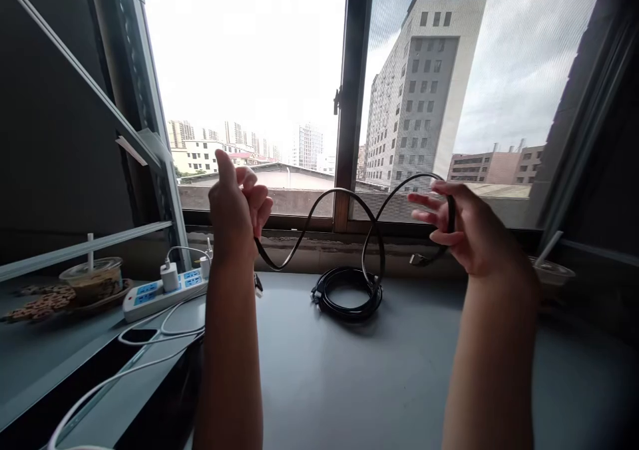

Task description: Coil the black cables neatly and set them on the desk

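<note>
A black cable (335,190) stretches in loose loops between my two hands, above the table. My left hand (234,200) is closed around one part of it, thumb pointing up; a small plug (258,284) shows beside that wrist, partly hidden by the arm. In my right hand (462,227) the cable runs over the index finger and through the grip, with the other fingers partly spread. A metal-tipped connector (415,259) dangles below the right fingers. On the table behind the loops lies a coiled black cable (344,313) with plugs at its left side.
A white power strip (192,283) with chargers and white cords (134,341) lies to the left. Beyond it stands a plastic drink cup (94,280) with a straw. Another cup (554,273) is partly behind my right arm. A window (344,104) rises behind the grey table (364,383).
</note>
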